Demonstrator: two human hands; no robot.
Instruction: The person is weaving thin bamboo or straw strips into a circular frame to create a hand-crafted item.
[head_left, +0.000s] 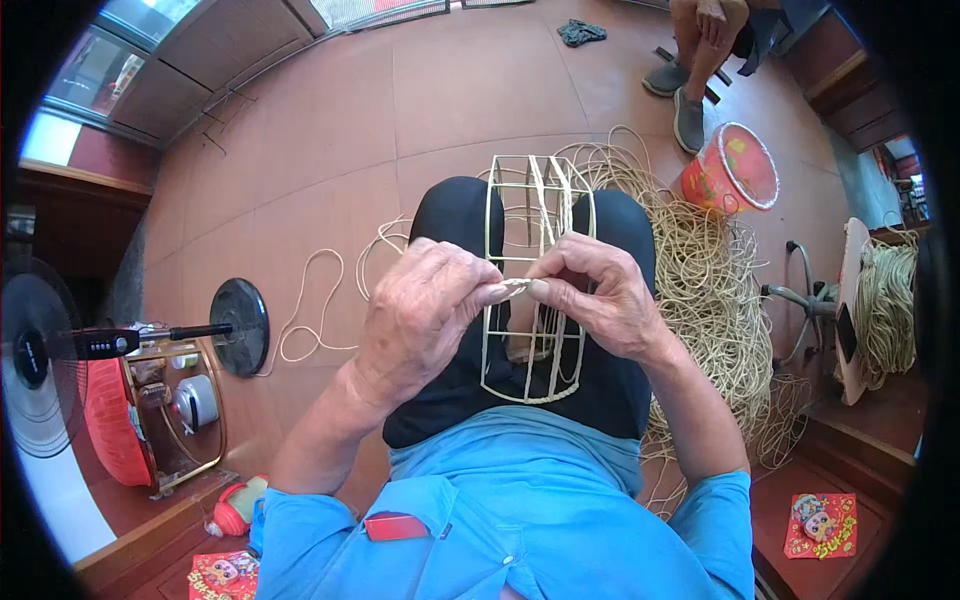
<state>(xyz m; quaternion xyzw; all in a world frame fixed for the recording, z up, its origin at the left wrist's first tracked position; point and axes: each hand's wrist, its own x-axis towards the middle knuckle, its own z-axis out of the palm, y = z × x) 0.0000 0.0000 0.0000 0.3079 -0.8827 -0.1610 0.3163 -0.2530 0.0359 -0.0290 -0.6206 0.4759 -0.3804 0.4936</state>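
An open, boxy frame (538, 200) of thin straw-coloured rods rests across my lap, between and over my thighs. Cord is wrapped along parts of its rim. Above the frame, my left hand (418, 305) pinches one side of a short twisted piece of straw-coloured cord (516, 285). The thumb and fingers of my right hand (605, 298) close on the other side of that cord. The fingertips of both hands almost meet there. Whether the cord is tied to the frame at this spot is hidden by my fingers.
A large heap of loose cord (710, 290) covers the floor at my right, beside a red bucket (735, 170). More coiled cord (887, 310) hangs at the far right. A standing fan (40, 340) is on my left. Another person's feet (688, 115) are ahead.
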